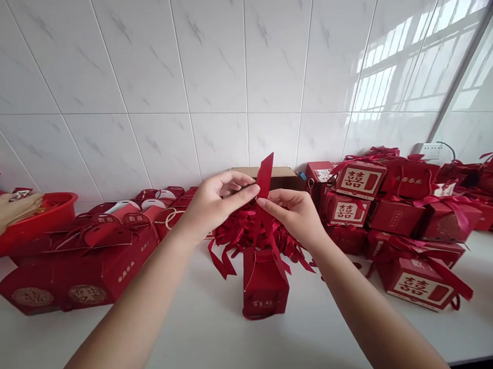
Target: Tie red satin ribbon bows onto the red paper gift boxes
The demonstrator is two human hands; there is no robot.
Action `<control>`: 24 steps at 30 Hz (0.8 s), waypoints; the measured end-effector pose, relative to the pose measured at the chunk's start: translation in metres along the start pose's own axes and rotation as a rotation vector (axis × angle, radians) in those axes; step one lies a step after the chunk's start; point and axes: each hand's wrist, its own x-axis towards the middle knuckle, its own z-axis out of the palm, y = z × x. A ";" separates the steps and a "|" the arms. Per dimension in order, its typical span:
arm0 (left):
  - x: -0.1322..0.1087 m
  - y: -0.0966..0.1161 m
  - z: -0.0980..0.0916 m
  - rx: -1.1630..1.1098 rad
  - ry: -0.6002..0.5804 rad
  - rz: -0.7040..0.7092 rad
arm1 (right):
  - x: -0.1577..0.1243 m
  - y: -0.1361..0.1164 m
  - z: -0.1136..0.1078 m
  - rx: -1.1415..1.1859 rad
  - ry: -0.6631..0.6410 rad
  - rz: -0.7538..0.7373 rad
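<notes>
A small red gift box [264, 285] stands upright on the white counter [221, 340] in front of me. A red ribbon [265, 178] rises from its top. My left hand [214, 204] pinches the ribbon from the left, thumb and fingers closed on it. My right hand [295, 212] grips the same ribbon just below and to the right, fingers curled. Behind the box lies a heap of loose red ribbons [241, 234].
Finished red boxes tied with ribbon [397, 215] are piled at the right. Untied red boxes [81, 259] lie at the left. Another person's hand [8, 211] reaches over a red basin [45, 217] at far left. A cardboard box [281, 174] stands against the tiled wall.
</notes>
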 end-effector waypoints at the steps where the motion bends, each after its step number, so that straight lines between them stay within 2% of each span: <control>1: -0.001 0.001 0.002 0.006 -0.008 0.013 | 0.000 -0.001 0.000 -0.016 -0.008 -0.017; 6: -0.001 0.003 0.010 -0.056 0.023 0.027 | -0.003 -0.003 0.000 -0.063 0.001 -0.098; 13: -0.006 -0.005 0.005 -0.271 0.109 -0.048 | -0.006 0.005 -0.012 -0.067 0.130 -0.273; 18: -0.008 -0.005 0.006 -0.347 0.136 -0.079 | -0.006 0.006 -0.016 0.048 0.173 -0.242; 24: -0.007 -0.006 0.006 -0.271 0.172 -0.023 | -0.003 0.001 -0.017 0.182 0.147 -0.136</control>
